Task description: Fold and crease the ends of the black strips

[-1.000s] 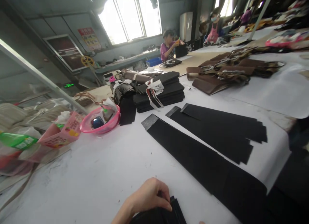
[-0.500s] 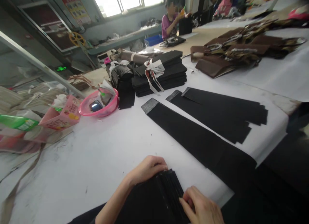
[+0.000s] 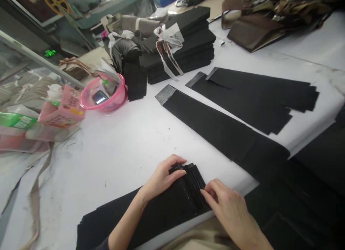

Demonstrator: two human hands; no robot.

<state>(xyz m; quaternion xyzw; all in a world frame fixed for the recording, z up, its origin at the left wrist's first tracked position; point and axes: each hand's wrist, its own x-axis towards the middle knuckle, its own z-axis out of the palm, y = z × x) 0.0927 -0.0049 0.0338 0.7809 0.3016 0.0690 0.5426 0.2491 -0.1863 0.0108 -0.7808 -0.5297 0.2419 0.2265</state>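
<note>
A stack of flat black paper pieces [image 3: 161, 210] lies along the near edge of the white table [image 3: 113, 156]. My left hand [image 3: 164, 176] rests on the stack's far end, fingers curled over the fanned edges. My right hand [image 3: 229, 208] presses on the same end from the right, its fingertips pinching the stepped edges.
A long black strip [image 3: 215, 129] and a second layered black piece [image 3: 258, 97] lie beyond my hands. Farther back are a tied black bundle [image 3: 180, 49], a pink basin [image 3: 104, 95] holding a phone, a pink carton [image 3: 66, 108] and brown bags [image 3: 258, 31].
The view has tilted down, and both hands and the black stack now sit higher in view. My right hand came into view and settled on the stack's end.
</note>
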